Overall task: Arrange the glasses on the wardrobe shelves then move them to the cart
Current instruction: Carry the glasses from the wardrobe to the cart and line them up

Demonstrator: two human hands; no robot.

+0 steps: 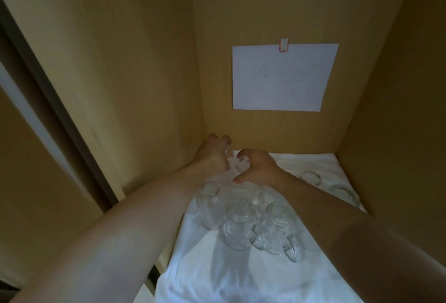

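Observation:
Several clear glass mugs stand upside down on a white cloth [241, 278] covering the wardrobe shelf. One mug [237, 224] and a handled mug [277, 229] stand in front, another [209, 202] at the left. Both my hands reach to the back left corner. My left hand [213, 154] curls its fingers round a glass [233, 163] there, mostly hidden. My right hand [257, 168] curls round the same spot from the right; whether both hold one glass or two is unclear. Two more glasses [311, 178] [344, 192] sit at the right.
Wooden wardrobe walls close in on the left [135, 85], back and right [391, 109]. A white sheet of paper [284, 78] is taped to the back wall. A dark door frame [48, 90] runs down the left.

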